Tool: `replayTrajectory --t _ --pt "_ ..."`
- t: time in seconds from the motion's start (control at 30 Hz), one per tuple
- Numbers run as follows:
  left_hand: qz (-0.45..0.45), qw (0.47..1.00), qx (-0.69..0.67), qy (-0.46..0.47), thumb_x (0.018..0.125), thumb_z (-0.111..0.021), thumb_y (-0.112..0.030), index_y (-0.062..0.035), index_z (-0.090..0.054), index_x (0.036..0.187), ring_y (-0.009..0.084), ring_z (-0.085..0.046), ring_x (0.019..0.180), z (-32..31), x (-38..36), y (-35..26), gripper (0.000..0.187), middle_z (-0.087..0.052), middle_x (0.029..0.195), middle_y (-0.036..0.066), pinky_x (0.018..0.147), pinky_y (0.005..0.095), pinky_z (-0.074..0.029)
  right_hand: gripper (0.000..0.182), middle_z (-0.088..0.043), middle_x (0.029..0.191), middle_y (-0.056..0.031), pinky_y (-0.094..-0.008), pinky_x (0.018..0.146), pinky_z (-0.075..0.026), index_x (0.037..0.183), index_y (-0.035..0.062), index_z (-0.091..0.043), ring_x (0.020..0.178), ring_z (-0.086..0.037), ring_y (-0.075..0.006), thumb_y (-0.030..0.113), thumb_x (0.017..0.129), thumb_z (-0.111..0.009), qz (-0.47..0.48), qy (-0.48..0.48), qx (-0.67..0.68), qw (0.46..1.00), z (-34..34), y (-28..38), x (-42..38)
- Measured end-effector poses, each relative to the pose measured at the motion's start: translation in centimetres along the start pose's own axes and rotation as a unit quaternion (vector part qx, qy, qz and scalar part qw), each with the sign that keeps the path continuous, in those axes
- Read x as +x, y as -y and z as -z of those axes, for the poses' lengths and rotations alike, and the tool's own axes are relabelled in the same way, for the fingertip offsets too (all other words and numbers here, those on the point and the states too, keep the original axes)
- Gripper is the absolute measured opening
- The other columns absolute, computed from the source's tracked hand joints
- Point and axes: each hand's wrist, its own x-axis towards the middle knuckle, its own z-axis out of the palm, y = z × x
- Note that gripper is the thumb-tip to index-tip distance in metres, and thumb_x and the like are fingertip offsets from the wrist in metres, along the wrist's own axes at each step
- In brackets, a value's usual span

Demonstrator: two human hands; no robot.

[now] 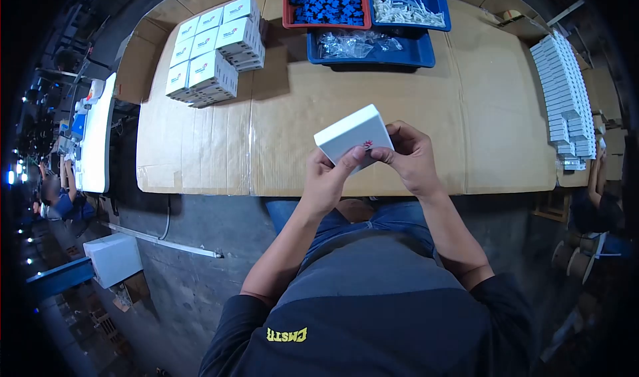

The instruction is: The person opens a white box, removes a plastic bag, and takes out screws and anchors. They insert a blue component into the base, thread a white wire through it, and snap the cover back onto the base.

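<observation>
A small white box (353, 132) with a red printed mark is held tilted above the table's near edge. My left hand (327, 177) grips its lower left side, thumb pressed on the printed face. On the right side, my right hand (411, 158) has its thumb on the same face and its fingers curled behind. The two thumbs nearly meet near the red mark. Fingers behind the box are partly hidden. Whether the box's flap is closed cannot be made out.
Stacked white boxes (216, 40) stand at the back left of the cardboard-covered table (319, 170). Behind are a red tray (286, 17) of blue parts, a blue tray (447, 14) of white pieces and another blue tray (373, 62) with clear bags. Thin white boxes (566, 97) are piled right.
</observation>
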Motion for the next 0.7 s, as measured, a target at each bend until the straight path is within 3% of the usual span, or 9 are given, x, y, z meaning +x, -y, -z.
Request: replayTrajectory --t 0.13,0.27,0.3,0.4,0.43,0.53,0.57,0.67,0.7 --pt "0.037 0.979 -0.186 -0.081 0.103 -0.071 -0.027 0.0001 -0.06 0.135 0.0139 -0.067 0.108 -2.5 -0.1 -0.7 0.044 -0.07 0.123 0.008 0.091 0.0306 -0.055 0.04 -0.068 0.117 -0.0073 -0.0314 0.096 -0.057 0.124 0.0002 -0.061 0.11 -0.066 -0.0136 -0.001 0.088 -0.081 0.012 -0.018 0.054 0.998 -2.4 -0.5 -0.1" --pt "0.031 0.997 -0.012 -0.072 0.102 -0.071 -0.024 -0.0011 -0.049 0.147 0.0183 -0.058 0.126 -0.8 0.3 2.8 0.054 -0.061 0.136 0.011 0.106 0.0329 -0.047 0.049 -0.063 0.127 -0.0078 -0.035 0.103 -0.053 0.135 0.0011 -0.054 0.119 -0.062 -0.015 -0.004 0.091 -0.075 0.044 -0.047 0.084 0.994 -1.1 -0.9 -0.2" --pt "0.0 0.998 0.011 -0.063 0.098 -0.075 -0.021 -0.0032 -0.042 0.153 0.02 -0.052 0.134 -1.5 0.6 1.9 0.067 -0.054 0.146 0.014 0.109 0.0343 -0.044 0.053 -0.065 0.124 -0.008 -0.0339 0.102 -0.051 0.138 0.001 -0.053 0.116 -0.063 -0.0156 -0.005 0.09 -0.074 0.052 -0.059 0.043 0.996 -0.4 -0.4 0.0" --pt "-0.152 0.946 0.278 -0.074 0.095 -0.077 -0.014 -0.0052 -0.036 0.157 0.0212 -0.051 0.136 -0.7 0.9 0.7 0.076 -0.048 0.153 0.015 0.11 0.0346 -0.044 0.058 -0.067 0.119 -0.0078 -0.0307 0.099 -0.049 0.141 0.001 -0.053 0.114 -0.064 -0.0151 -0.003 0.088 -0.076 0.099 -0.054 -0.206 0.972 1.3 2.3 0.0" --pt "-0.18 0.938 0.292 -0.059 0.094 -0.075 -0.008 -0.0016 -0.042 0.153 0.0201 -0.057 0.129 -1.1 1.0 0.1 0.068 -0.061 0.14 0.012 0.112 0.0351 -0.043 0.062 -0.07 0.117 -0.009 -0.028 0.097 -0.048 0.141 0.0008 -0.052 0.111 -0.065 -0.0139 -0.003 0.086 -0.079 0.092 -0.043 -0.226 0.969 1.7 2.7 -0.4" --pt "-0.091 0.958 0.26 0.076 0.094 -0.076 -0.007 0.0009 -0.052 0.146 0.0212 -0.062 0.123 -1.4 1.4 -0.6 0.058 -0.067 0.131 0.012 0.108 0.0349 -0.047 0.067 -0.072 0.113 -0.0088 -0.0281 0.097 -0.05 0.142 0.0007 -0.051 0.109 -0.067 -0.0144 0.001 0.084 -0.084 0.091 0.001 -0.243 0.966 2.7 2.6 -1.4" --pt "-0.076 0.969 0.218 0.089 0.094 -0.078 -0.01 0.003 -0.061 0.137 0.0217 -0.066 0.119 -1.8 1.5 -0.5 0.048 -0.071 0.128 0.014 0.102 0.0333 -0.051 0.057 -0.074 0.11 -0.0104 -0.0296 0.096 -0.052 0.135 -0.0006 -0.058 0.107 -0.067 -0.0144 0.0 0.084 -0.085 0.085 -0.017 -0.175 0.981 2.8 2.4 -1.9" --pt "-0.012 0.997 0.032 0.069 0.092 -0.079 -0.008 0.002 -0.065 0.133 0.0221 -0.065 0.124 -3.8 1.0 -1.3 0.045 -0.07 0.13 0.015 0.11 0.0363 -0.049 0.044 -0.074 0.11 -0.0099 -0.0303 0.092 -0.057 0.126 -0.0027 -0.065 0.105 -0.069 -0.0149 -0.002 0.086 -0.083 0.077 -0.026 -0.032 0.996 3.0 2.6 -2.6" --pt "-0.027 0.995 0.056 0.076 0.091 -0.079 -0.007 0.0022 -0.065 0.132 0.0226 -0.065 0.124 -4.3 1.0 -1.2 0.044 -0.07 0.131 0.015 0.11 0.0369 -0.05 0.035 -0.074 0.11 -0.0093 -0.03 0.088 -0.061 0.12 -0.0041 -0.068 0.103 -0.07 -0.0153 -0.003 0.087 -0.08 0.12 -0.038 -0.029 0.992 2.7 2.9 -2.8"
